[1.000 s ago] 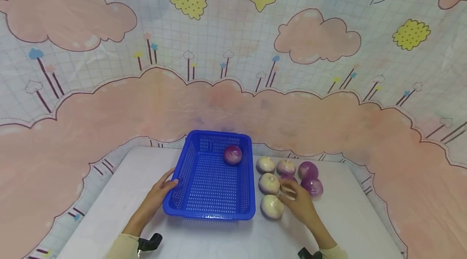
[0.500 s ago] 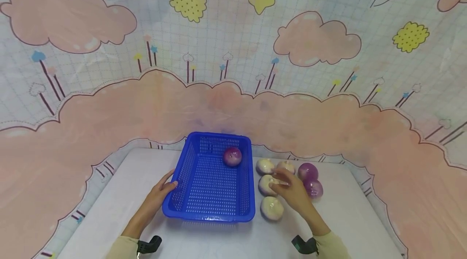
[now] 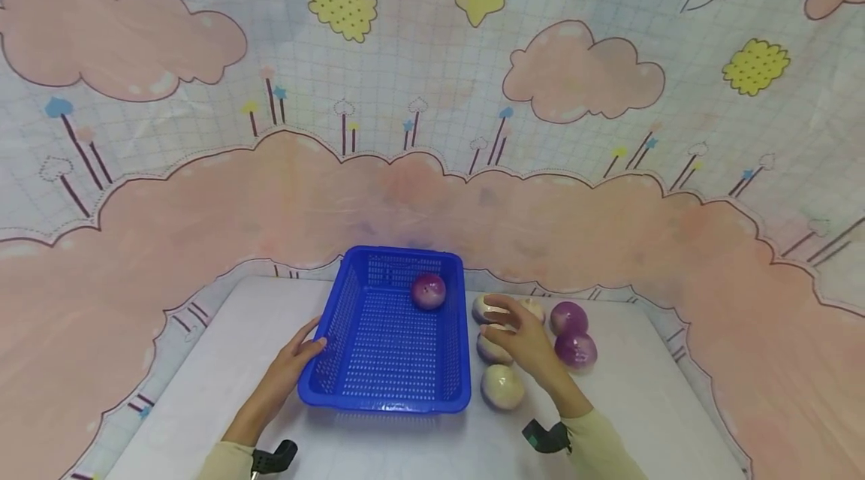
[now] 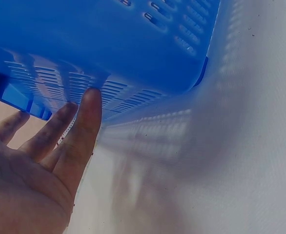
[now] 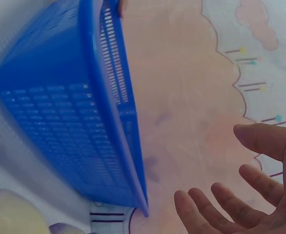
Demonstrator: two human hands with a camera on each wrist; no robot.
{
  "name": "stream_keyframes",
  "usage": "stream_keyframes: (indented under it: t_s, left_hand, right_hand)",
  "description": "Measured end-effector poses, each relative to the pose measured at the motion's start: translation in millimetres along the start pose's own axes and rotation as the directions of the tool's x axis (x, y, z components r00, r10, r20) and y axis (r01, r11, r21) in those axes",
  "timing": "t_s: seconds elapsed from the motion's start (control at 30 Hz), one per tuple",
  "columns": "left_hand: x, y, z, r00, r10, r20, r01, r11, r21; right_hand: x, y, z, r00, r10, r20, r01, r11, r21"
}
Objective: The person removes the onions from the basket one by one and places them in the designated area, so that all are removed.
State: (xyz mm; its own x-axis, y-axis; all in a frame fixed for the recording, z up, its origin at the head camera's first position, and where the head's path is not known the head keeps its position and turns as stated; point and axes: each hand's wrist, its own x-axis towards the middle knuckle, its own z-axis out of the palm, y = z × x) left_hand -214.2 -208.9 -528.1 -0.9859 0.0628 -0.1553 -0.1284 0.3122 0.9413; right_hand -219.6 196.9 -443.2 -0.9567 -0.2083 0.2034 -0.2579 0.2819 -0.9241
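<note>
My left hand (image 3: 292, 361) holds the left rim of a blue plastic basket (image 3: 451, 390), thumb at the rim and straight fingers (image 4: 87, 122) against the outer slatted wall. One purple onion (image 3: 428, 291) lies in the basket's far right corner. Over a group of onions right of the basket hovers my right hand (image 3: 525, 337), fingers spread and partly covering them. Nothing shows between its fingers in the right wrist view. Among them are a near white onion (image 3: 502, 387), a middle white onion (image 3: 495, 348) and a far white onion (image 3: 483, 309).
Two purple onions (image 3: 576, 350) sit right of my right hand. Another pale onion (image 3: 535, 309) shows behind it. All stand on a white table (image 3: 649, 390). A cartoon-printed cloth (image 3: 405, 209) hangs behind the table's far edge.
My right hand has moved left and away from me, toward the far white onion. A purple onion seen earlier beside its fingers no longer shows. The left hand stays on the basket.
</note>
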Motion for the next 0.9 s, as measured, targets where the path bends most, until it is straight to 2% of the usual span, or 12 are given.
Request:
stream_keyframes:
  t_s: [0.17, 0.53, 0.9]
  left_hand:
    - [0.4, 0.5, -0.6, 1.000, 0.004, -0.001, -0.004, 1.000, -0.011]
    - [0.3, -2.2, 0.8, 1.000, 0.004, 0.002, -0.004, 1.000, -0.006]
    - [0.2, -3.6, 0.1, 1.000, 0.002, -0.003, -0.002, 1.000, 0.003]
  right_hand:
    - [8.5, -8, 7, 1.000, 0.016, -0.001, -0.016, 1.000, 0.003]
    - [28.5, -28, 29, 0.999, -0.013, 0.035, 0.012, 1.000, 0.013]
    - [46.3, -42, 51, 0.993, 0.115, 0.030, -0.118, 0.988, 0.100]
